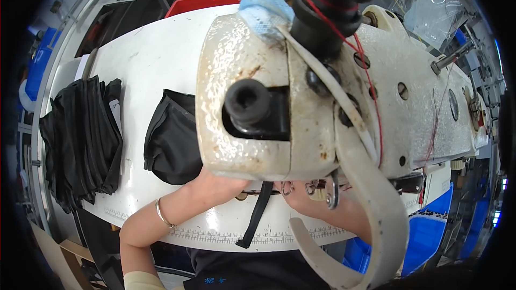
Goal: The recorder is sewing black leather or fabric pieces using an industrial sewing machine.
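A cream industrial sewing machine [247,158] fills the middle of the head view and covers much of my work. My left hand [221,187], with a silver bangle on its forearm, reaches under the machine head beside a black fabric piece [171,142]. From the other side, my right hand [299,200] comes in below the machine's metal levers. The machine hides the fingers of both hands. Between them a narrow black fabric strip [259,216] hangs toward the table's front edge; whether either hand grips it cannot be seen.
A stack of black fabric pieces [83,139] lies at the left of the white table [142,48]. A curved cream guard [388,215] juts toward me on the right. Blue bins [427,241] stand below right, and a red tray [204,2] sits behind the table.
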A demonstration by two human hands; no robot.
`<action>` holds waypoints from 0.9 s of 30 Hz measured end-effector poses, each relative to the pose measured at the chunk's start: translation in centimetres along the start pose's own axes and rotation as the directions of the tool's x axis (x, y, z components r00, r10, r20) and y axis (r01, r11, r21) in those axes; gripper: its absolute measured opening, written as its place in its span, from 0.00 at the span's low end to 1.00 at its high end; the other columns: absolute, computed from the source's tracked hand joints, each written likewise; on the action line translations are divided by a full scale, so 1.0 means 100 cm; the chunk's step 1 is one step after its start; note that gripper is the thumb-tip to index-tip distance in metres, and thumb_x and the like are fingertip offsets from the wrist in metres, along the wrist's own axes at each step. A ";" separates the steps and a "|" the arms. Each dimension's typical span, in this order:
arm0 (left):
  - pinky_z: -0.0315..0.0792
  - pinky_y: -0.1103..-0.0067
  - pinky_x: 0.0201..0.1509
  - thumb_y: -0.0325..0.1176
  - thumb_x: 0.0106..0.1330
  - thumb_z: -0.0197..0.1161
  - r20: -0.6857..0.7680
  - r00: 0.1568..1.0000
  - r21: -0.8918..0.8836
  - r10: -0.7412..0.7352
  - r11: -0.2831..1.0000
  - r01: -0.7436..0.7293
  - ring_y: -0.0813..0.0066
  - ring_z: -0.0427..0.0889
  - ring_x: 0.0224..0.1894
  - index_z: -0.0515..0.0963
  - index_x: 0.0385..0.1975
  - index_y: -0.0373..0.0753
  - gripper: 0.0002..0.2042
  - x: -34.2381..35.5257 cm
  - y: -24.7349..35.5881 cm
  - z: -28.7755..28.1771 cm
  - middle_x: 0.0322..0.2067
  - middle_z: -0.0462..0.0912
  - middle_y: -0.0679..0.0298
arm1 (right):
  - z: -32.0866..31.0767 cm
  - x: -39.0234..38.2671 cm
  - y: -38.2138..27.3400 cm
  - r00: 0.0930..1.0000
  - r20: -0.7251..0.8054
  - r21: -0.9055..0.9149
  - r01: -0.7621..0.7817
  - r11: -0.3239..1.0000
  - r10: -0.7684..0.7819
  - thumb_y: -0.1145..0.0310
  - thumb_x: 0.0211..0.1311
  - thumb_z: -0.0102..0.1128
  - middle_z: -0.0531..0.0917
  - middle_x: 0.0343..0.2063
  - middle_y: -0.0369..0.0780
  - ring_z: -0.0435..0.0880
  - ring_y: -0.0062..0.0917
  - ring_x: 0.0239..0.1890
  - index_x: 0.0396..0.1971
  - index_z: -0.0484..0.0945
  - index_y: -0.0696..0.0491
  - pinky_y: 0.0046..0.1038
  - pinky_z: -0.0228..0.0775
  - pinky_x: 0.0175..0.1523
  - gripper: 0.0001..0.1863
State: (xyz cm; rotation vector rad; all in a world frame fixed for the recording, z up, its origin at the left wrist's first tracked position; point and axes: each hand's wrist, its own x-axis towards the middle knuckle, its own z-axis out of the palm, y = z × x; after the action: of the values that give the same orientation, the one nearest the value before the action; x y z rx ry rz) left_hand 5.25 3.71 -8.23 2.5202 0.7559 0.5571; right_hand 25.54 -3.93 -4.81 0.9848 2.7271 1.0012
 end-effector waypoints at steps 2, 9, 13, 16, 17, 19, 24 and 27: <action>0.71 0.64 0.48 0.26 0.48 0.58 -0.057 0.984 0.229 0.168 0.962 -0.151 0.56 0.78 0.42 0.80 0.36 0.37 0.13 -0.003 -0.002 -0.003 0.36 0.79 0.58 | 0.007 0.004 -0.005 0.994 -0.043 0.122 -0.093 0.988 0.098 0.73 0.53 0.52 0.77 0.30 0.37 0.76 0.22 0.34 0.42 0.78 0.59 0.29 0.74 0.35 0.16; 0.74 0.65 0.43 0.23 0.46 0.60 -0.076 0.972 0.272 0.222 0.943 -0.194 0.56 0.79 0.39 0.80 0.34 0.36 0.13 0.008 -0.003 -0.012 0.34 0.79 0.57 | 0.027 -0.012 -0.017 0.974 0.049 -0.250 0.228 0.941 -0.223 0.65 0.68 0.47 0.77 0.51 0.39 0.73 0.22 0.56 0.52 0.72 0.54 0.29 0.64 0.63 0.16; 0.74 0.65 0.38 0.23 0.40 0.60 -0.181 0.953 0.269 0.243 0.944 -0.190 0.55 0.79 0.36 0.79 0.27 0.33 0.11 0.014 0.005 -0.015 0.31 0.78 0.55 | 0.016 -0.002 -0.013 0.986 -0.086 0.410 -0.096 0.907 0.143 0.69 0.51 0.56 0.80 0.40 0.38 0.79 0.24 0.45 0.38 0.77 0.51 0.28 0.72 0.50 0.12; 0.74 0.65 0.37 0.23 0.37 0.60 -0.142 0.950 0.307 0.279 0.925 -0.226 0.55 0.78 0.35 0.78 0.23 0.32 0.09 0.012 0.005 -0.017 0.30 0.77 0.55 | 0.030 -0.001 -0.020 0.942 -0.177 0.554 -0.143 0.820 0.284 0.68 0.44 0.59 0.79 0.32 0.40 0.79 0.30 0.32 0.35 0.78 0.51 0.33 0.73 0.34 0.14; 0.74 0.65 0.36 0.23 0.36 0.59 -0.101 0.948 0.325 0.303 0.910 -0.256 0.55 0.78 0.34 0.77 0.21 0.32 0.09 0.012 0.004 -0.019 0.29 0.77 0.55 | 0.031 -0.001 -0.018 0.941 -0.180 0.549 -0.144 0.823 0.285 0.68 0.44 0.59 0.79 0.32 0.40 0.79 0.30 0.32 0.35 0.78 0.51 0.33 0.73 0.34 0.14; 0.74 0.65 0.36 0.23 0.36 0.59 -0.127 0.944 0.329 0.305 0.911 -0.250 0.55 0.78 0.35 0.77 0.21 0.32 0.08 0.012 0.001 -0.019 0.29 0.77 0.54 | 0.033 0.001 -0.018 0.955 -0.158 0.520 -0.138 0.843 0.253 0.70 0.43 0.59 0.79 0.32 0.41 0.78 0.31 0.30 0.35 0.78 0.52 0.34 0.73 0.33 0.14; 0.74 0.65 0.36 0.24 0.37 0.60 -0.102 0.959 0.267 0.266 0.936 -0.231 0.55 0.78 0.35 0.78 0.22 0.33 0.09 0.013 -0.004 -0.016 0.30 0.77 0.54 | 0.030 0.004 -0.016 0.890 -0.053 0.752 -0.262 0.605 0.453 0.70 0.45 0.59 0.80 0.36 0.41 0.79 0.31 0.33 0.36 0.78 0.56 0.34 0.73 0.38 0.15; 0.74 0.66 0.38 0.24 0.41 0.62 -0.126 0.964 0.238 0.236 0.950 -0.202 0.56 0.78 0.36 0.79 0.27 0.33 0.10 0.014 0.004 -0.018 0.31 0.77 0.55 | 0.034 -0.006 -0.012 0.873 -0.168 0.720 -0.209 0.662 0.458 0.70 0.47 0.60 0.80 0.36 0.40 0.79 0.30 0.34 0.39 0.79 0.60 0.34 0.73 0.39 0.17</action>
State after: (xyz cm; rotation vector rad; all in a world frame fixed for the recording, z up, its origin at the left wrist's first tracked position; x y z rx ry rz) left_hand 5.61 4.83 -6.15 2.8181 0.6242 0.7881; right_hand 26.26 -3.05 -8.32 1.6110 3.3769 0.1088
